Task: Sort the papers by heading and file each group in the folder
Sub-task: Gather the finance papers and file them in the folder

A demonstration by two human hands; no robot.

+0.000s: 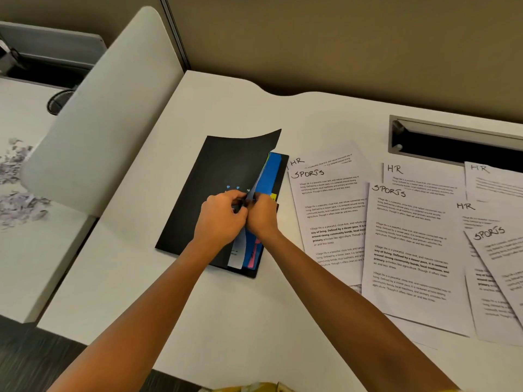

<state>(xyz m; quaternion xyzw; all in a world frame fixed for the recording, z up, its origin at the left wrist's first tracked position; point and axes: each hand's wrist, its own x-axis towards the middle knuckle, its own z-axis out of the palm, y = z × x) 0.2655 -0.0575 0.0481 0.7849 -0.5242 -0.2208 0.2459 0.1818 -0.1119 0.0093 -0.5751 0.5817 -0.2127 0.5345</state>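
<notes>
Barely started: both my left hand (pixel 223 219) and right hand (pixel 261 215) pinch dividers in the black card folder (pixel 215 176), printed HR and SPORTS sheets (pixel 407 239) unfiled on the white surface (pixel 226 321).

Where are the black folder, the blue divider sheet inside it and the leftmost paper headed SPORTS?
black folder (pixel 203 199), head view, on its lifted front cover.
blue divider sheet (pixel 272 172), head view, on its upper exposed part.
leftmost paper headed SPORTS (pixel 329 210), head view, on its printed middle.
</notes>
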